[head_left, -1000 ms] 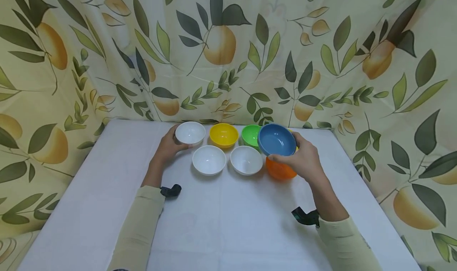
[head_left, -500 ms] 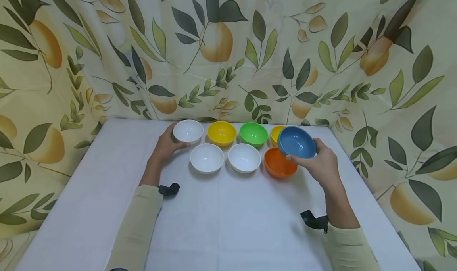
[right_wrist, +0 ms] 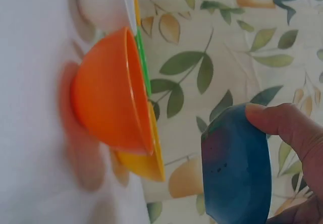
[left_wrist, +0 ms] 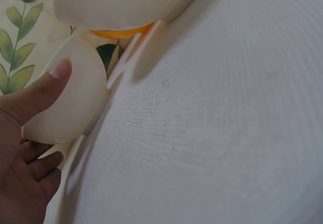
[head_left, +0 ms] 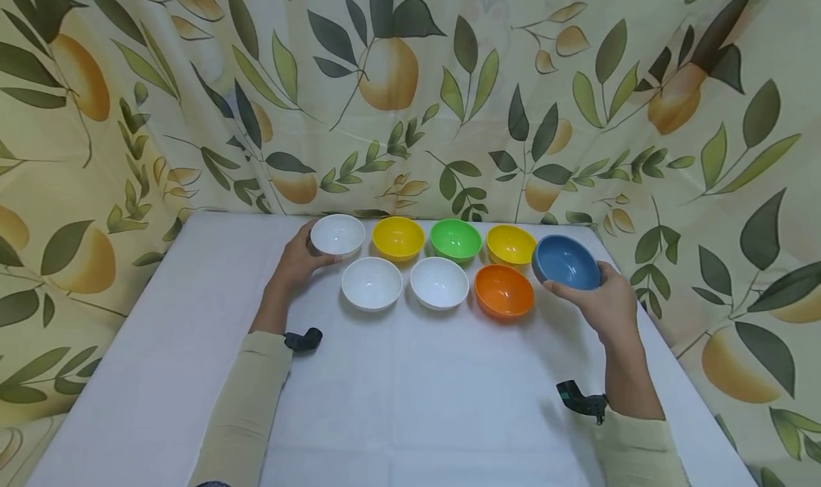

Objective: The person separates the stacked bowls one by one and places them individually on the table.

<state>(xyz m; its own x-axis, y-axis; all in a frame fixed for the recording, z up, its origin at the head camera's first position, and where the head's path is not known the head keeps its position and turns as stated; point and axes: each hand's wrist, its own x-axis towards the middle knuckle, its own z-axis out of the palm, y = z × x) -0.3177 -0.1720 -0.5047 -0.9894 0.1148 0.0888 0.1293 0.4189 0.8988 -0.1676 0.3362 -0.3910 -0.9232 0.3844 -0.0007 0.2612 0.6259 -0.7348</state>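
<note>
My left hand [head_left: 298, 262] holds the white bowl [head_left: 338, 236] at the left end of the back row. In the left wrist view its thumb presses the bowl's side [left_wrist: 75, 100], with the other fingers curled near the base. My right hand [head_left: 609, 301] grips a blue bowl [head_left: 566, 262] by its rim and side, tilted and raised off the table. The right wrist view shows the blue bowl [right_wrist: 236, 168] from outside, apart from the orange bowl [right_wrist: 113, 95]. Nearest to it in the head view are the right yellow bowl [head_left: 510, 245] and the orange bowl [head_left: 504, 291].
Another yellow bowl [head_left: 398, 240] and a green bowl [head_left: 456, 241] stand in the back row. Two white bowls, a left one [head_left: 372, 284] and a right one [head_left: 439, 284], stand in front. A white cloth covers the table [head_left: 398, 394]; a leaf-patterned curtain [head_left: 385, 145] hangs behind it.
My right hand has carried the blue bowl rightward and slightly nearer, from over the green bowl, uncovering the green, right yellow and orange bowls. My left hand has stayed at its white bowl.
</note>
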